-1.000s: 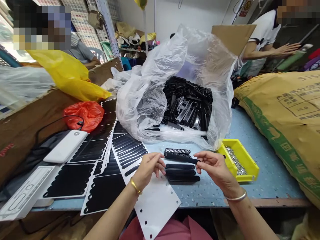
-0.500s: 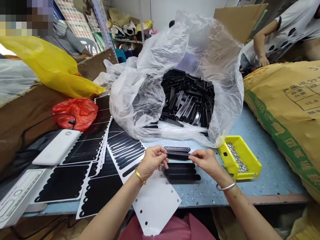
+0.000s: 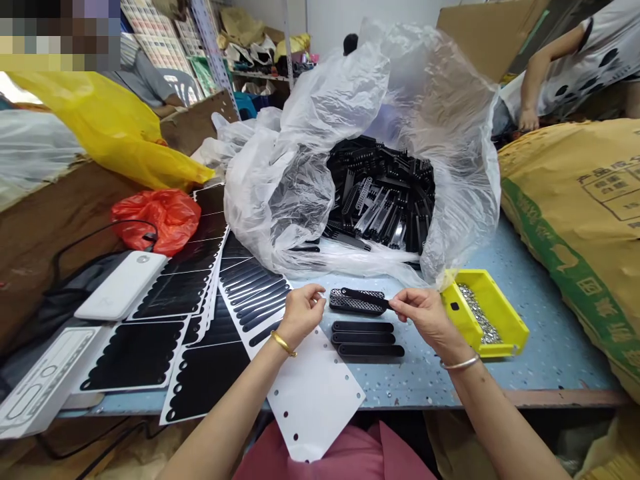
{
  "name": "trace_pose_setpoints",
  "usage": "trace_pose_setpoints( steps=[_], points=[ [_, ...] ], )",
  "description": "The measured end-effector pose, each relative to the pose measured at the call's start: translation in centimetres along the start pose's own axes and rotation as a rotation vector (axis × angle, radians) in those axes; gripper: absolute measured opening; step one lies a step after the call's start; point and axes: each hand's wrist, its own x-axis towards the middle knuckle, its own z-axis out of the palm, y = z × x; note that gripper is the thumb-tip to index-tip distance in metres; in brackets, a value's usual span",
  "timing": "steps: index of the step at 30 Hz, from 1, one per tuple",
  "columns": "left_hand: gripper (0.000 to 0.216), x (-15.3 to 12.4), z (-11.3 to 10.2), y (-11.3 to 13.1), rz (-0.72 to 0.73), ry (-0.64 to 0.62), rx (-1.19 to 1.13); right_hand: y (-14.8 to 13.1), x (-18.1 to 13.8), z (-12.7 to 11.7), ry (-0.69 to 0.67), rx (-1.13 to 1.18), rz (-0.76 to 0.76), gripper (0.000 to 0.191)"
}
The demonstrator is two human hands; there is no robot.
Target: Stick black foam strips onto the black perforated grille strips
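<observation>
My right hand [image 3: 417,313] pinches the right end of a thin black strip [image 3: 367,297] with a rounded, holed left end. The strip slants above black bars with a silver mesh pattern [image 3: 357,305] lying on the table. My left hand [image 3: 305,308] is left of them, thumb and index finger slightly apart, nothing visible between them. Three plain black bars [image 3: 367,338] lie in a row just below. Under my left wrist is a white sheet with punched holes [image 3: 320,393]. Left of it lies a white sheet of black strips [image 3: 253,293].
A clear plastic bag [image 3: 300,200] full of black bars [image 3: 385,193] stands behind my hands. A yellow bin [image 3: 517,327] of small metal parts sits right, near a tan sack [image 3: 590,200]. Black sheets [image 3: 133,353], a white power bank [image 3: 123,283] and a red bag [image 3: 160,220] lie left. Two people are beyond.
My left hand has come away from the black pieces and moved left. My right hand now holds a thin strip tilted above the patterned bars, which lie on the table.
</observation>
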Motion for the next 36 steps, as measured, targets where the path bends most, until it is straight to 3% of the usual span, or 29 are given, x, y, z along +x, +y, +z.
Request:
trace_pose_setpoints(
  steps=[4,7,16,21,36],
  points=[
    [0.011,0.3,0.4,-1.0,0.078,-0.001,0.283,0.8,0.2,-0.4,-0.024,0.069,0.072,0.034],
    [0.013,0.3,0.9,-1.0,0.086,-0.044,0.346,1.1,0.3,-0.3,-0.074,0.095,0.112,0.035],
    [0.013,0.2,1.0,-0.9,0.081,-0.114,0.327,1.4,1.3,0.4,-0.181,0.064,0.165,0.038],
    [0.023,0.0,1.0,-1.2,0.013,-0.11,0.201,1.4,1.8,0.6,-0.184,0.054,0.172,0.038],
    [0.017,0.1,1.3,-1.9,0.022,-0.127,0.119,1.0,2.6,0.7,-0.192,0.03,0.207,0.037]
  ],
)
